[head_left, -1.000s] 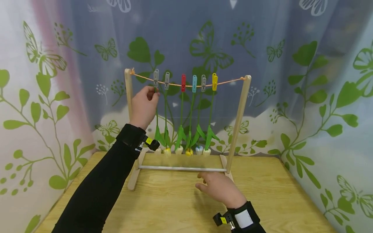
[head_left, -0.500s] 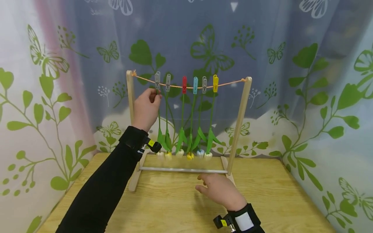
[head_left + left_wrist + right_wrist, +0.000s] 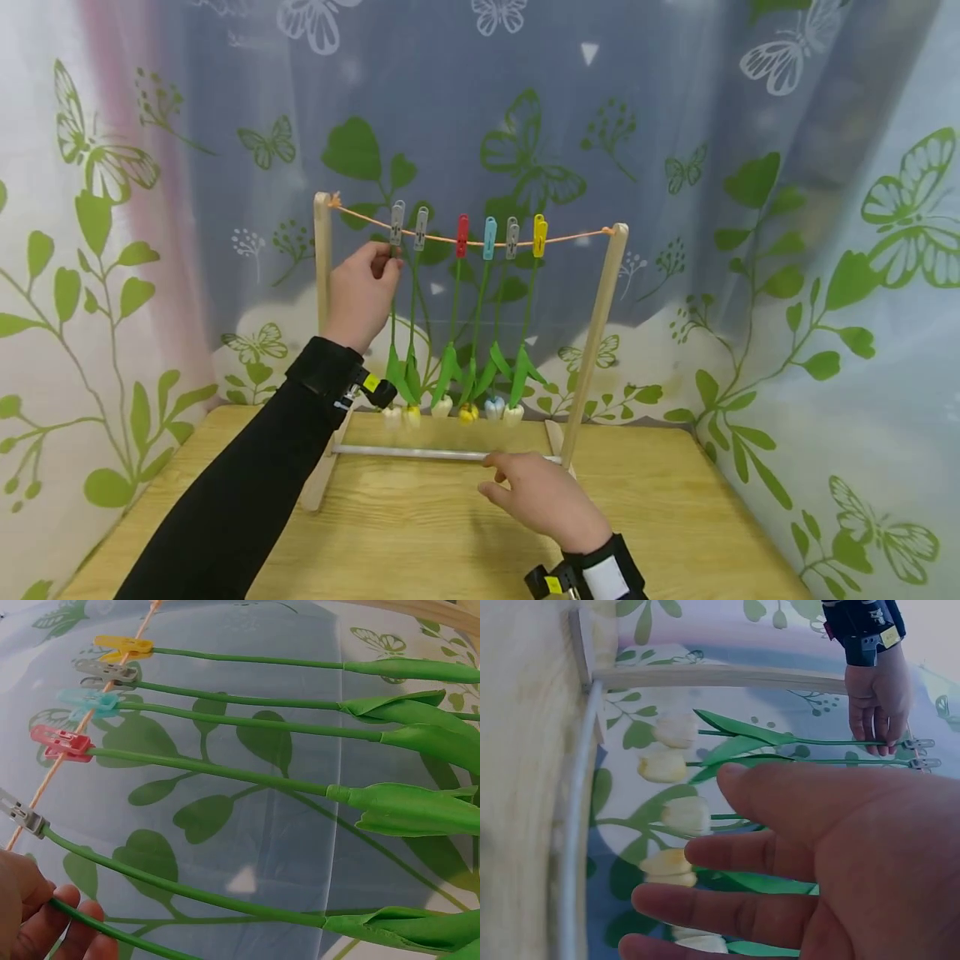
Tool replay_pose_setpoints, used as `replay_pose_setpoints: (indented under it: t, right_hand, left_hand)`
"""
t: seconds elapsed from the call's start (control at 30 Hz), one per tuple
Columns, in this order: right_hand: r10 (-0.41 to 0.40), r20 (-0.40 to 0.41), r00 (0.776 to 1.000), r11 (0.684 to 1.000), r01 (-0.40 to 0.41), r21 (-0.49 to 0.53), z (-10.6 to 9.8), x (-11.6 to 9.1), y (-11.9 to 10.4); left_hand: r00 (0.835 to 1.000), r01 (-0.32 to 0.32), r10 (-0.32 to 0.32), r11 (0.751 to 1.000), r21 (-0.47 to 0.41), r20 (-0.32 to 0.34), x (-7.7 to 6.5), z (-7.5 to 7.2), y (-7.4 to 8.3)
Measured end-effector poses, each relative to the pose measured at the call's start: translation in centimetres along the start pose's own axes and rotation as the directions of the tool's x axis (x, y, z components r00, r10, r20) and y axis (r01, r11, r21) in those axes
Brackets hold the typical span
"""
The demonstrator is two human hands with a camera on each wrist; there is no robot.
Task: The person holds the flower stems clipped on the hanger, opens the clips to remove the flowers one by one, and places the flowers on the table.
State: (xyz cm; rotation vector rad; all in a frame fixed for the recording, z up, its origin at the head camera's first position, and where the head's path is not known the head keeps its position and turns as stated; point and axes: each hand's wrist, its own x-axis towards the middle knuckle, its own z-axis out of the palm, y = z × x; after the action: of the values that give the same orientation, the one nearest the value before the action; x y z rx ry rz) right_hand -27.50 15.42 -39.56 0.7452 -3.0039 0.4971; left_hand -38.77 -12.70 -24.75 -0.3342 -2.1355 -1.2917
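Note:
My left hand (image 3: 363,296) pinches the green stem (image 3: 112,930) of the leftmost artificial tulip (image 3: 676,730), just under a grey clothespin (image 3: 397,223). That tulip hangs head down, with a whitish bloom. Beside it, more tulips dangle from another grey clothespin (image 3: 422,229), a red one (image 3: 462,237), a blue one (image 3: 490,239), a third grey one (image 3: 512,238) and a yellow one (image 3: 540,236). Their blooms are white, yellow and pale blue. Lower down, my right hand (image 3: 551,500) hovers with relaxed, spread fingers, overlapping the white bar (image 3: 420,452) in the head view.
An orange string (image 3: 573,239) runs between a left wooden post (image 3: 322,258) and a right wooden post (image 3: 596,342). The frame stands on a wood-grain table (image 3: 405,533). Behind it hangs a curtain (image 3: 637,67) printed with leaves and butterflies.
The head view has shifted a little, so the rack sits slightly lower and further left. My left hand keeps its pinch on the stem; my right fingers now overlap the white bar.

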Motion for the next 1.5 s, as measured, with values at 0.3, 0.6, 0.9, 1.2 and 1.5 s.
replay_pose_setpoints:
  t: [0.3, 0.6, 0.9, 1.2, 1.5]
  right_hand:
    - [-0.055, -0.108, 0.993, 0.995, 0.045, -0.091, -5.0, 2.2, -1.4]
    - [-0.187, -0.088, 0.978, 0.970, 0.170, -0.175, -10.9, 3.8, -4.7]
    - [-0.267, -0.090, 0.960, 0.912, 0.221, -0.347, -16.2, 6.4, -6.7]
    - [-0.301, -0.072, 0.951, 0.875, 0.245, -0.419, -21.6, 9.1, -9.4]
    - [-0.225, -0.075, 0.971, 0.904, 0.179, -0.389, -26.0, 11.1, -11.8]
  left_hand:
    - [1.000, -0.015, 0.015, 1.000, 0.011, -0.003, 0.5, 0.1, -0.1]
    - [1.000, -0.011, 0.011, 1.000, -0.004, 0.006, 0.4, -0.5, -0.2]
    - [1.000, 0.005, -0.005, 1.000, -0.013, 0.027, 0.2, -0.5, 0.0]
    - [1.000, 0.024, -0.024, 1.000, 0.020, 0.018, -0.2, -0.7, -0.3]
    - [1.000, 0.011, -0.012, 1.000, 0.025, 0.023, -0.2, -0.8, 0.0]
